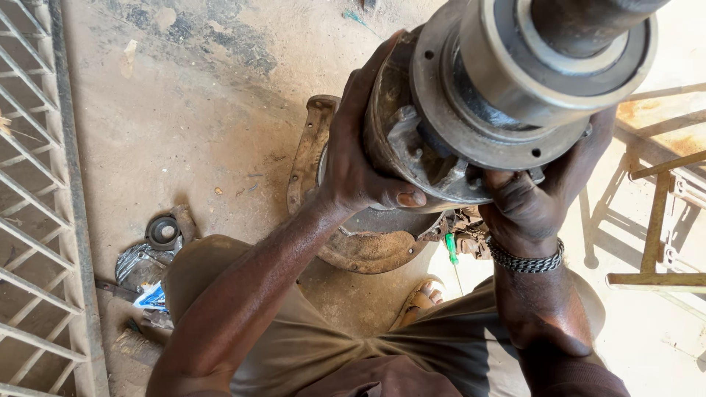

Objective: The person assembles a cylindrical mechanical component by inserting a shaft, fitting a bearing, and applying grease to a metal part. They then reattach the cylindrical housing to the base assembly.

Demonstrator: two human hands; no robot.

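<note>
1. The left hand [360,158] gripped the rusty rim of the axle hub [471,110]; the right hand [526,206] clasped it from beneath.
2. Raised above the floor [206,110], it looked heavy, rigid and greasy; the flange gave the safest hold.

Rust-brown, grey steel hub assembly [478,110] between the hands, green-handled screwdriver [451,248] below them, khaki trousers [331,345] beneath.
</note>
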